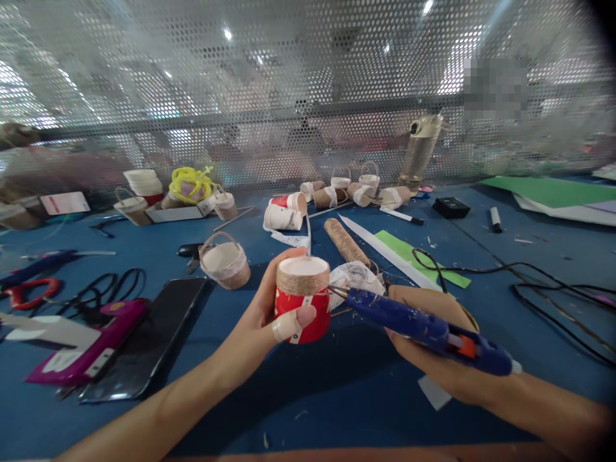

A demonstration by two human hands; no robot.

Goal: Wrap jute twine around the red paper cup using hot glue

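My left hand (276, 308) is wrapped round a red paper cup (315, 321), its thumb across the front with a bandage-like strip on it. Brown twine (303, 282) circles the upper part of the cup, just below the white top. In my right hand (428, 321) is a blue hot glue gun (409, 316). Its metal nozzle points left and meets or nearly meets the right side of the cup at the twine; I cannot tell if they touch. Behind the nozzle lies a crumpled whitish piece of lace or plastic (357, 277), beside a roll of twine (347, 241).
A small twine-covered basket (225, 264) stands left of the cup. A dark phone (149, 340), a purple tool (91, 346) and red-handled scissors (33, 292) lie at left. More cups (283, 215), baskets and a bottle (421, 154) line the back. A black cable (529, 269) runs right.
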